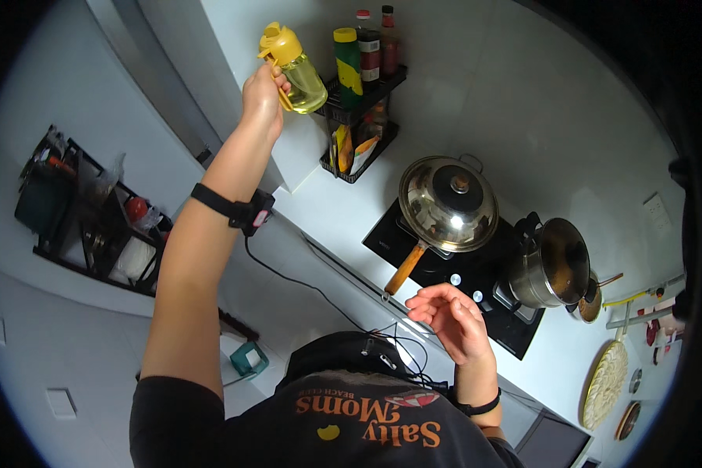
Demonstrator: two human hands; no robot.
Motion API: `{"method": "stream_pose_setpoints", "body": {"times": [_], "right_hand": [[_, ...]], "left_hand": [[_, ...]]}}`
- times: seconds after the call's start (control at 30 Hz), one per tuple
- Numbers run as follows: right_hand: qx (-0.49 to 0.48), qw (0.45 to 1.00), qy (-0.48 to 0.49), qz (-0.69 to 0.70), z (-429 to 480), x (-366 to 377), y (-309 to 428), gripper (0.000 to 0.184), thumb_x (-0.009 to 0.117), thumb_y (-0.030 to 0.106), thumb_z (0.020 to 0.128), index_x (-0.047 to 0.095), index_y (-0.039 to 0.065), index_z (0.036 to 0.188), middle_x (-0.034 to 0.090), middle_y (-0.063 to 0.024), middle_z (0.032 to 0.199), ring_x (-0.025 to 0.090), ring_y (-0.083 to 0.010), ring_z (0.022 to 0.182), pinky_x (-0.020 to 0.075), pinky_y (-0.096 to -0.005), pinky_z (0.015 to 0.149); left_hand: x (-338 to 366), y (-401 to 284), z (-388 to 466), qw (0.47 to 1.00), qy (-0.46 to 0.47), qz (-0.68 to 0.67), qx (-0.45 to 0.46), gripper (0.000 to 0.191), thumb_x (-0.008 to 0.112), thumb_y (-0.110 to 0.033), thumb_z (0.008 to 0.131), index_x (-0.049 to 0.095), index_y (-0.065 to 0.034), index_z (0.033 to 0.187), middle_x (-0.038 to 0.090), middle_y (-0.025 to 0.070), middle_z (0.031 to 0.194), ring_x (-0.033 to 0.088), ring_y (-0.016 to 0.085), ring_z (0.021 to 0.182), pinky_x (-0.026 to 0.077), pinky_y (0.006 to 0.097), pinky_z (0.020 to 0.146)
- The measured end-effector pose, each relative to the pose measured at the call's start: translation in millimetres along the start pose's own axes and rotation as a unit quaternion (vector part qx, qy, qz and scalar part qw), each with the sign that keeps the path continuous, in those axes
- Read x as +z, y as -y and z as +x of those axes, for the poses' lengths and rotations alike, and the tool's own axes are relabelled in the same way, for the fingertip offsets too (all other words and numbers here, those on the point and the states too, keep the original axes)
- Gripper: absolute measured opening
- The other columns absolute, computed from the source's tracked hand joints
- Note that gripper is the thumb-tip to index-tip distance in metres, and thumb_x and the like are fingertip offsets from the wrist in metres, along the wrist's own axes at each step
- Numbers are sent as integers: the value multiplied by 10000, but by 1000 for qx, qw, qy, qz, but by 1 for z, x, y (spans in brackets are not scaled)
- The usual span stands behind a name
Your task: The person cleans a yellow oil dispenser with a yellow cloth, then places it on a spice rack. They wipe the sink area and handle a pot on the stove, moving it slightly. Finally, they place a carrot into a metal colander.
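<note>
My left hand (pixel 263 96) grips the yellow handle of a clear oil dispenser (pixel 305 85) with a yellow lid. Pale yellow liquid fills much of it. The dispenser is raised beside the upper tier of a black two-tier spice rack (pixel 374 96); whether its base touches the rack cannot be told. My right hand (pixel 459 324) is empty with its fingers loosely curled, near the front edge of the black gas cooktop (pixel 439 272). Just beyond its fingertips is the wooden handle (pixel 406 269) of a pan. A shiny domed lid (pixel 453 222) covers that pan.
A deep steel pot (pixel 547 263) stands on the other burner, with a smaller pan (pixel 589 304) behind it. Bottles, including a green one (pixel 348 70), fill the rack's top. Right along the counter lies a round woven tray (pixel 605 386). A cable (pixel 304 285) hangs from my left forearm.
</note>
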State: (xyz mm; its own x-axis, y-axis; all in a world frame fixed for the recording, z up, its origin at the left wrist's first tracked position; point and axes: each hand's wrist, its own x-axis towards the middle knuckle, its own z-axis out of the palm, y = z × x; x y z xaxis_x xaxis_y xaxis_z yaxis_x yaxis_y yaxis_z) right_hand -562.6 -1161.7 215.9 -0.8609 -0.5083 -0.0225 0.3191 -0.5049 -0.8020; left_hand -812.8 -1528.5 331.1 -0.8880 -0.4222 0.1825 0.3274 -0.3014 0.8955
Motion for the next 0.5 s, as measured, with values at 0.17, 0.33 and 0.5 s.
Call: {"method": "stream_pose_setpoints", "body": {"times": [0.17, 0.33, 0.5], "right_hand": [[-38, 997, -64, 5, 14, 16, -8, 456, 578, 376, 987, 606, -36, 1182, 673, -218, 1152, 671, -271, 1030, 505, -388, 976], [-103, 978, -182, -16, 21, 50, -29, 472, 574, 403, 983, 600, -33, 1163, 685, -205, 1112, 673, -259, 999, 510, -388, 954], [-153, 964, -214, -29, 37, 81, -50, 470, 542, 410, 999, 590, -30, 1158, 687, -202, 1105, 665, -250, 981, 497, -391, 949]], "left_hand": [[5, 44, 81, 1000, -20, -21, -10, 198, 459, -198, 995, 534, -58, 876, 500, 27, 759, 466, 128, 672, 433, 287, 641], [12, 78, 143, 999, 9, -34, -17, 222, 453, -203, 992, 537, -70, 836, 510, 36, 750, 479, 151, 679, 428, 301, 655], [8, 100, 173, 998, 32, -1, -49, 251, 468, -242, 1005, 525, -76, 824, 504, 30, 745, 474, 150, 684, 418, 304, 669]]}}
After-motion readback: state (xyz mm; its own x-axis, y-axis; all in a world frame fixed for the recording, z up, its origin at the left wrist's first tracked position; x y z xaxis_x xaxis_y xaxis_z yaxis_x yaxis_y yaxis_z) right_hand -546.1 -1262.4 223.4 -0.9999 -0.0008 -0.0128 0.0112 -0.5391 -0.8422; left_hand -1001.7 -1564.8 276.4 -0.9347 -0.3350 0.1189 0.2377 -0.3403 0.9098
